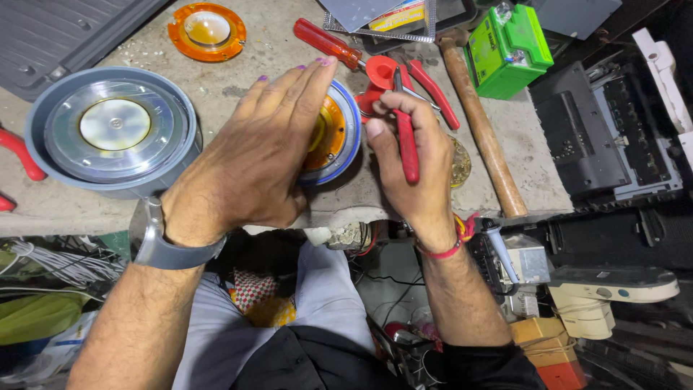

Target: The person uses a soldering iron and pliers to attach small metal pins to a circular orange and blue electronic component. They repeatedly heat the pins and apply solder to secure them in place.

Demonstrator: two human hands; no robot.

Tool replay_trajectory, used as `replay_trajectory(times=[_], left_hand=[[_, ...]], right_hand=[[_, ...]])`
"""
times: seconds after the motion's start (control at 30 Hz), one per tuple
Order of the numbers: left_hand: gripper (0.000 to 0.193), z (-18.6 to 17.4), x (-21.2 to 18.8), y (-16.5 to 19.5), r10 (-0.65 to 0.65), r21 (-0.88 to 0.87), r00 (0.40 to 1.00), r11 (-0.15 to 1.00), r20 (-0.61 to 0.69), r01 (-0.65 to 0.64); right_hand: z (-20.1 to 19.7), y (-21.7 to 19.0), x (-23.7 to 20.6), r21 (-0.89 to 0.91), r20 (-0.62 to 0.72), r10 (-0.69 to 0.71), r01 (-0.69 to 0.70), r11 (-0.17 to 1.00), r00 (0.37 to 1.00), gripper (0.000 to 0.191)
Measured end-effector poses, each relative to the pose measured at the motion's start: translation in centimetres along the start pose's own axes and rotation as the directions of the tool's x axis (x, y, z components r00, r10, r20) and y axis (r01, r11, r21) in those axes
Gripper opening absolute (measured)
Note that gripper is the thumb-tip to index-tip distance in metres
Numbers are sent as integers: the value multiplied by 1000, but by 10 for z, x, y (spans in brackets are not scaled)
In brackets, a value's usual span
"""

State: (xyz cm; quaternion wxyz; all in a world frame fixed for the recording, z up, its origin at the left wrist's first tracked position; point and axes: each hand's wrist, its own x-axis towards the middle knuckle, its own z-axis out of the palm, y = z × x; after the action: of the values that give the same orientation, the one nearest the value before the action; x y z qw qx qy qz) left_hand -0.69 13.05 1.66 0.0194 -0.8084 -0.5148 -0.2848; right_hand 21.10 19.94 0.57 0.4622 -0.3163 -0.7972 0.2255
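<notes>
Hands at a round speaker driver on the counter edge

Left hand (263,155) lies flat, fingers spread, over the orange-and-blue driver (333,137), pinning it to the counter (72,206); right hand (413,162) is closed around red-handled pliers (406,119) pointing at the driver's rim. Firm downward pressure and a tight, low grip should help. Nearby: grey round driver (112,130), red screwdriver (328,43), hammer (480,130), green battery (509,47).
</notes>
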Motion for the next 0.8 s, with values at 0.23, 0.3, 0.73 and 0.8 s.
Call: replay_trajectory(times=[0.23,0.3,0.73,0.8], left_hand=[[120,-9,-14,16,43,11,964,999,-261,-42],[120,-6,-29,24,-69,-27,954,998,-291,64],[92,28,-40,5,-466,-483,835,825,-291,292],[93,29,-36,5,-394,-389,855,885,-338,254]], right_hand=[[11,7,1,38,18,118,-118,992,993,30],[11,2,-11,68,-7,146,-145,987,989,32],[15,-18,-43,-283,-19,-51,43,958,999,27],[8,-18,-42,-266,-17,-145,136,954,989,29]])
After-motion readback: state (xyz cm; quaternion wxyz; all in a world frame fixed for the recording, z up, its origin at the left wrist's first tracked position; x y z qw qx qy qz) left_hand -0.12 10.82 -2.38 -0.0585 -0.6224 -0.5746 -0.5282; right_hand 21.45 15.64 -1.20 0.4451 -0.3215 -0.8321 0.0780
